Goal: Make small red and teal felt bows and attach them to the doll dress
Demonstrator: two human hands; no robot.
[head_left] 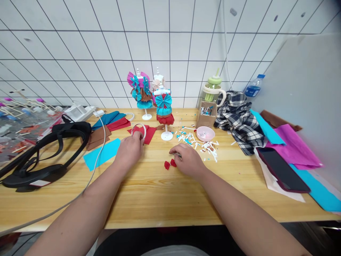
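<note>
My one view comes from a head-worn camera, looking forward and down. It sits close over the wooden table (149, 202), facing a tiled wall (177, 46).

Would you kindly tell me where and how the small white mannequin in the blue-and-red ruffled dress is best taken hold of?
I would pinch the mannequin by its thin white stem, coming low from the near side: it stands upright, and the stem shows bare between the red ruffled hem and the round white base. The blue pleated bow above could crush.
</note>
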